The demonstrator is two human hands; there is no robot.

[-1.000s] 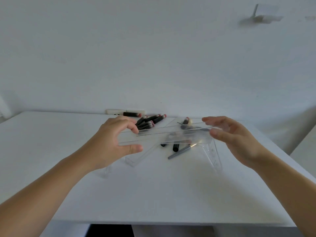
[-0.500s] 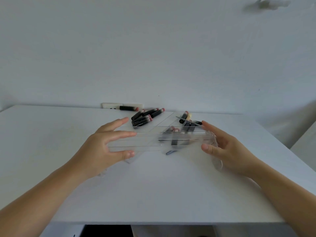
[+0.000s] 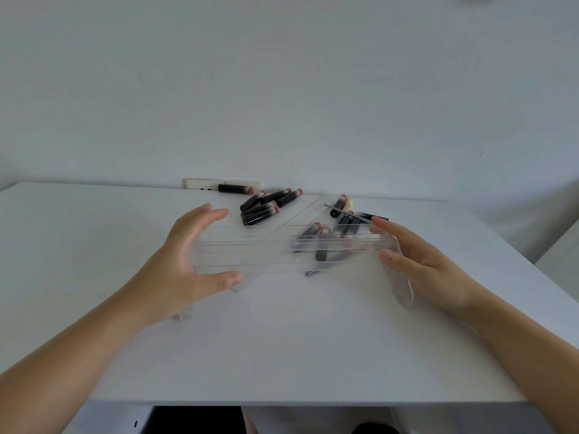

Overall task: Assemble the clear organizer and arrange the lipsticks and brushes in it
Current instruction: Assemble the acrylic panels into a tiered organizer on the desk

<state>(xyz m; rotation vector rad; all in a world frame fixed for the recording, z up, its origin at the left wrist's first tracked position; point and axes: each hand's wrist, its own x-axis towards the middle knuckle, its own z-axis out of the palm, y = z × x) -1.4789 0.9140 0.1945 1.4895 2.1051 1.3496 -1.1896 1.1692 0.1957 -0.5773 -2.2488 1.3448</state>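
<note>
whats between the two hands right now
In the head view, a long clear organizer piece spans the gap, left hand at one end, right hand at the other. Dark lipsticks show through it.

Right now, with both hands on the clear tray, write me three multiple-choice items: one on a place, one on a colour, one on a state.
1. Where does the pile of lipsticks lie?
A. on the table beyond the clear tray
B. inside the tray
C. on the floor

2. What colour are the lipstick bodies?
A. white
B. black
C. green

3. How is the clear tray held?
A. by the left hand alone
B. by nobody
C. between both hands, one at each end

Key: 1 A, the pile sits on the table near the wall. 2 B, dark tubes with pinkish ends. 3 C, left hand and right hand flank its ends.
</note>
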